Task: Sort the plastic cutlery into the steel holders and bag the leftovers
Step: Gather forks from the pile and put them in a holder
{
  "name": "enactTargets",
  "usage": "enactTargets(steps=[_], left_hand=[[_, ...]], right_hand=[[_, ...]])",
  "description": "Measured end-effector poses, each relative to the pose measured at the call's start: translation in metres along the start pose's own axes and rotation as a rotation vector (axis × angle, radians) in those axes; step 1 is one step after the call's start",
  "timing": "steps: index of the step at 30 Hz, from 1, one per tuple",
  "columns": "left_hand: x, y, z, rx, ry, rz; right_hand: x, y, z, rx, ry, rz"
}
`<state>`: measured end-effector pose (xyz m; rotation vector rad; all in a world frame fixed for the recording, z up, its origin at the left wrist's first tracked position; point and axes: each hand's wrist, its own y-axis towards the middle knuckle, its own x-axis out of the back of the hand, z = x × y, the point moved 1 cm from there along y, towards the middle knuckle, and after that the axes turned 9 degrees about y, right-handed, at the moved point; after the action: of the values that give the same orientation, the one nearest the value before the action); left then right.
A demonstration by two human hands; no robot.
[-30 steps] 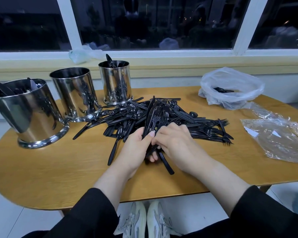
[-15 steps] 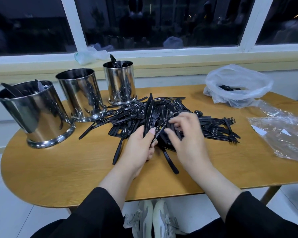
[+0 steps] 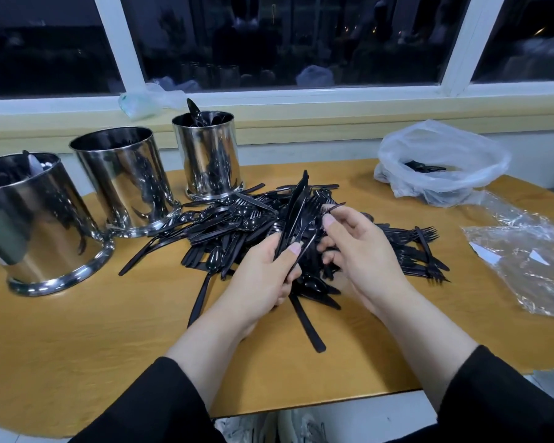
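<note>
since the earlier frame the right hand (image 3: 362,251) had lifted off the cutlery pile (image 3: 237,231), pinching one thin piece (image 3: 335,206) at frame centre. the left hand (image 3: 266,276) gripped a bundle of knives (image 3: 296,206), tips slanting up. the pile lay mid-surface (image 3: 77,330). three steel holders (image 3: 208,155) stood at upper left; a white bag (image 3: 442,161) with a few pieces sat at upper right, clear wrap (image 3: 525,257) below it.

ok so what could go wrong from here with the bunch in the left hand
The left hand grips several knives fanned upward; a loose grip could let one slip back into the pile. The right hand pinches a piece beside them and may snag neighbouring forks. The nearest holder touches the pile, so dragging cutlery could nudge it.
</note>
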<state>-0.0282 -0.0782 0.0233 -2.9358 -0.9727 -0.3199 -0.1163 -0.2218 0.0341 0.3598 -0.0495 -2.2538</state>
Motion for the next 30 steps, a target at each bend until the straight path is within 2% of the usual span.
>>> enactTargets(steps=[5,15,20,24,28,30], left_hand=[[-0.003,0.029,-0.006,-0.011,0.005,0.018],[-0.002,0.074,-0.011,-0.046,0.027,-0.045],[-0.005,0.082,-0.007,-0.051,0.057,-0.004],[-0.006,0.08,-0.003,-0.051,0.049,-0.003],[-0.005,0.08,-0.003,-0.041,0.012,-0.01],[-0.005,0.08,-0.005,-0.032,-0.003,-0.017]], right_hand=[[0.011,0.022,0.007,0.07,-0.17,-0.004],[0.016,0.069,0.003,0.114,-0.076,-0.064],[0.021,0.075,-0.005,0.112,-0.023,-0.12],[0.02,0.073,-0.001,0.086,0.006,-0.104],[0.018,0.071,0.001,0.092,-0.006,-0.072],[0.021,0.071,0.003,0.125,-0.094,-0.085]])
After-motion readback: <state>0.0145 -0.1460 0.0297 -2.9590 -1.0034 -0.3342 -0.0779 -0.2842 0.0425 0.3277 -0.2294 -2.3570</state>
